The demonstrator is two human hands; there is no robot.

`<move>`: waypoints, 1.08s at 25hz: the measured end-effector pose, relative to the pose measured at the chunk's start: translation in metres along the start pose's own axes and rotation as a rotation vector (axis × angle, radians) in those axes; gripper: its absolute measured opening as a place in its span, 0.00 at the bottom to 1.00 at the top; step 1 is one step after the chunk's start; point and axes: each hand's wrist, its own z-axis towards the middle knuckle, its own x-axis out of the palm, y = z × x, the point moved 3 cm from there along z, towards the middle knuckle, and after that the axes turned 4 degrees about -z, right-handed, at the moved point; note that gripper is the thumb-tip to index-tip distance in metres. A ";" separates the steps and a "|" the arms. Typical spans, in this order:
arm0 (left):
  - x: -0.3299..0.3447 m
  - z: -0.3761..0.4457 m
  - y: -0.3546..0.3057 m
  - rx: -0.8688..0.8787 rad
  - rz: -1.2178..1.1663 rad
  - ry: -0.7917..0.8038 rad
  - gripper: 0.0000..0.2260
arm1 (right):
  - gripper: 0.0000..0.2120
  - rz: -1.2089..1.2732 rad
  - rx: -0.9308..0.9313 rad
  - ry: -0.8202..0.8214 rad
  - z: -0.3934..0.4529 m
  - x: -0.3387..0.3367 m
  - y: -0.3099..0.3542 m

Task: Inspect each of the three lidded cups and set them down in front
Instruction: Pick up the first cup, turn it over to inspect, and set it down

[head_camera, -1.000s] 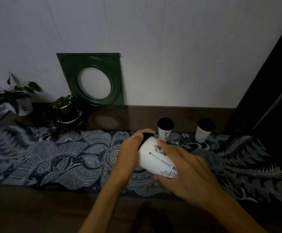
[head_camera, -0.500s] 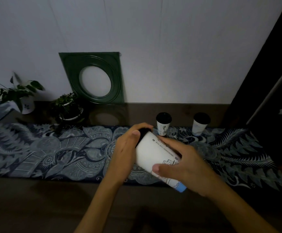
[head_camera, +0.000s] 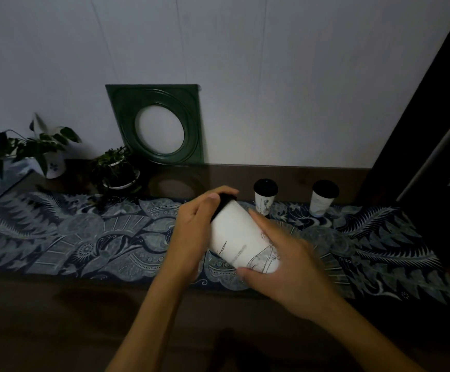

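Three lidded cups in sight, all of white paper-like wall with a round black lid. Held cup (head_camera: 238, 237) tilted above the patterned cloth (head_camera: 84, 237), lid end up and to the left, bottom end down and to the right; smooth white side with thin dark line drawings near the bottom. Left hand (head_camera: 194, 232) curled round the upper part of this cup, thumb and forefinger closed over the black lid (head_camera: 225, 201), wrist bent, forearm rising from the lower edge of the view. Right hand (head_camera: 288, 264) wrapped round the lower part of the same cup, forefinger stretched along the far side, thumb pressed under the bottom end, fingers half bent and a little blurred; forearm coming from the lower right.

Second cup (head_camera: 264, 197) upright just behind the held cup, at the far edge of the cloth, with dark drawing on its wall. Third cup (head_camera: 323, 198) upright to the right of the second one, well apart from the held cup.

Cloth flat on a dark brown glossy table (head_camera: 44, 318), dense with grey-blue leaf and flower shapes. Far left of the held cup, by the pale wall: square green frame (head_camera: 159, 124) with a round opening, leaning; two small potted plants (head_camera: 114, 170).
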 end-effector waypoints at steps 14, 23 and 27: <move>0.001 -0.014 0.015 -0.063 -0.038 -0.011 0.15 | 0.35 0.378 0.171 0.128 -0.017 0.005 -0.005; -0.003 -0.004 0.014 -0.228 -0.001 -0.201 0.19 | 0.41 -0.557 -0.260 -0.101 -0.014 0.008 0.005; -0.004 -0.011 0.004 -0.097 -0.019 -0.068 0.15 | 0.40 0.190 0.071 0.057 -0.012 0.004 0.003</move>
